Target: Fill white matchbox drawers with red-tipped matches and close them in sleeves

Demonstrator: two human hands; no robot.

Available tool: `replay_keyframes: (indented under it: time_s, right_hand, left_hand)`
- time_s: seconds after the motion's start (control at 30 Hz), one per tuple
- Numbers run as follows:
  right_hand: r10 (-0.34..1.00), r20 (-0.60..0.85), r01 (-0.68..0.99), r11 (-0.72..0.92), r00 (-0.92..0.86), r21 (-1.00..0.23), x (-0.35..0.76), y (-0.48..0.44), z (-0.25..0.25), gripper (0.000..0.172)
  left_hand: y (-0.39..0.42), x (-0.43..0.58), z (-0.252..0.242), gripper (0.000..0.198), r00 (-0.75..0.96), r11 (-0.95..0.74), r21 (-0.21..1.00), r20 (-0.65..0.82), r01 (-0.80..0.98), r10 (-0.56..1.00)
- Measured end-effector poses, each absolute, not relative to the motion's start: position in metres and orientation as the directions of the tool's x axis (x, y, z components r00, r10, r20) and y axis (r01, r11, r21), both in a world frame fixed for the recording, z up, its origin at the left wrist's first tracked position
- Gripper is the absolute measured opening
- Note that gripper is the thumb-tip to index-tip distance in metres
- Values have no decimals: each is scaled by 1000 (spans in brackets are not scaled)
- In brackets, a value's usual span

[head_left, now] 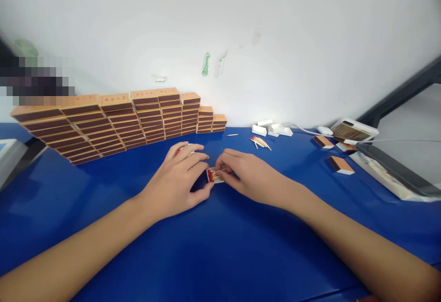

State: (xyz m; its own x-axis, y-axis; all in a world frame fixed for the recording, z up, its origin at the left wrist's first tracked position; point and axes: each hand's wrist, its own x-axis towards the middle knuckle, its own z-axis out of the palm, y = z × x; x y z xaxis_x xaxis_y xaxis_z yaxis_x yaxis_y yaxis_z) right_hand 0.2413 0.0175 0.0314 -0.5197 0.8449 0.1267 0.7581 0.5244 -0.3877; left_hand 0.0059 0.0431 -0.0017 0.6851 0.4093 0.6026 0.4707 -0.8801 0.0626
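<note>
A small white matchbox tray (208,176) with red-tipped matches (216,177) lies on the blue table between my hands. My left hand (181,178) spans the tray's left end, with the thumb at the near corner and a forefinger at the far one. Its other fingers are spread over more red-tipped matches (186,150), mostly hidden beneath them. Over the tray's right part, my right hand (244,171) has its fingertips pinched on matchsticks; how many is hidden. A single match (232,135) lies farther back, left of a loose match pile (261,143).
Stacked closed matchboxes (144,116) line the wall at the back left. White empty trays (272,128) sit behind the loose pile. To the right are orange matchbox sleeves (341,164), a white device (354,129) with a cable, and a dark flat object (399,171).
</note>
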Motion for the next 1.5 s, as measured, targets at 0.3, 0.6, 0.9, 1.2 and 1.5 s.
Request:
replay_keyframes:
  time_s: [0.3,0.6,0.9,1.2,1.5]
  right_hand:
    - [855,216,768,519,-472,-376,256,28,39,9]
    - [834,106,747,535,-542,-394,252,26,35,8]
    - [847,139,745,520,-513,-418,256,31,34,11]
    - [987,-24,911,139,-160,-389,264,39,35,33]
    - [965,28,911,256,-262,-323,278,62,29,11]
  left_hand:
    - [43,6,-1,15,683,-877,68,600,476,417]
    - [43,5,-1,17,691,-878,48,597,477,408]
    - [43,5,-3,20,694,-871,58,579,488,427]
    - [44,4,-3,30,712,-853,91,511,513,482]
    - [43,4,-5,25,715,-860,73,523,505,465]
